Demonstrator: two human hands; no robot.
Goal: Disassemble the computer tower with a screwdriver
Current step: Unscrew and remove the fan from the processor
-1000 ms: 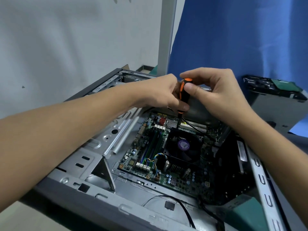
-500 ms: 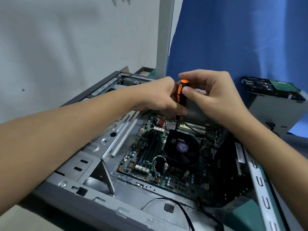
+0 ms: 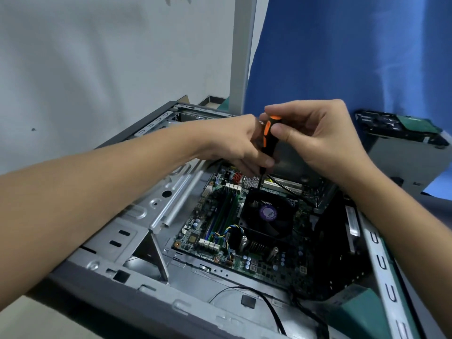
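Unscrewing the fan (image 3: 267,214), I judge: screwdriver (image 3: 268,140) upright, tip at the fan's far corner inside the open tower (image 3: 137,231). Right hand (image 3: 315,133) pinches the handle top; left hand (image 3: 234,140) grips it lower. Next: steady turns, tip seated.

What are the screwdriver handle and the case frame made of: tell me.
Screwdriver handle: seemingly moulded plastic, matte black with orange inserts, possibly rubbery. Case frame: bare sheet metal, probably steel; dull silver sheen, punched slots, pressed ribs.
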